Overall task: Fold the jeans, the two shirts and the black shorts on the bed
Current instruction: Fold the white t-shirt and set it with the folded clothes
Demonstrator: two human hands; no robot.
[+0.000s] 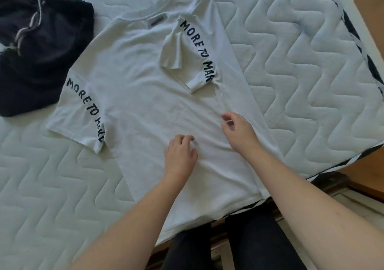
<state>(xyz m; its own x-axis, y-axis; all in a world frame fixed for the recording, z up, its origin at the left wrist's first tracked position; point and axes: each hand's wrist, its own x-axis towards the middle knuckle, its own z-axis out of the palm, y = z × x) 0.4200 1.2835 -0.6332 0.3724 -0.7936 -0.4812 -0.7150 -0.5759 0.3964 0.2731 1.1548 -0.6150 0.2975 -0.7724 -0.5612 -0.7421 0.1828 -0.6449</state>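
White T-shirt [145, 95] lies flat on the quilted mattress [291, 62], its hem at the near edge; its right sleeve [187, 57] is folded inward over the chest (lettering visible). Black shorts [37, 51] lie at far left, touching the shirt. Left hand [180, 155] and right hand [239, 132] rest on the lower shirt, fingers loosely curled, gripping nothing.

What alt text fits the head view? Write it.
A white shirt lies flat on a mattress, its right sleeve folded in; both hands, left and right, hover over its lower half. Black shorts lie top left.
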